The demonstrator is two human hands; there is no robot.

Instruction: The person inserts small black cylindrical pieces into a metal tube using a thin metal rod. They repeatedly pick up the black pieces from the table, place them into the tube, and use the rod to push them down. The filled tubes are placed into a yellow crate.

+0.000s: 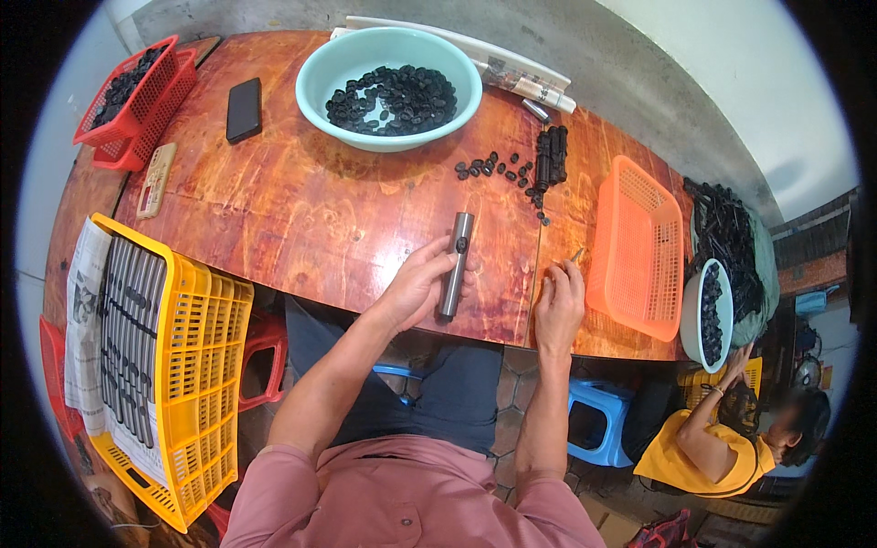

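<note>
My left hand [426, 279] is closed around a dark grey metal tube [451, 290], tilted slightly over the table's near edge. A small black oval piece [462, 244] sits on the tube's side, by my thumb. To the right, my right hand [559, 306] is over the table's near edge, its fingers bent together. A small thin pointed thing [577, 254] shows at its fingertips; I cannot make out what it is. Several loose black oval pieces [510, 175] lie scattered farther back, beside a stack of black rods [551, 157].
A pale green basin [311, 87] of black pieces stands at the back. An orange basket [598, 274] is right of my right hand. A yellow crate [206, 365] with grey tubes stands left; a phone [244, 110] and red baskets [137, 151] lie beyond. A person in yellow [694, 452] works at right.
</note>
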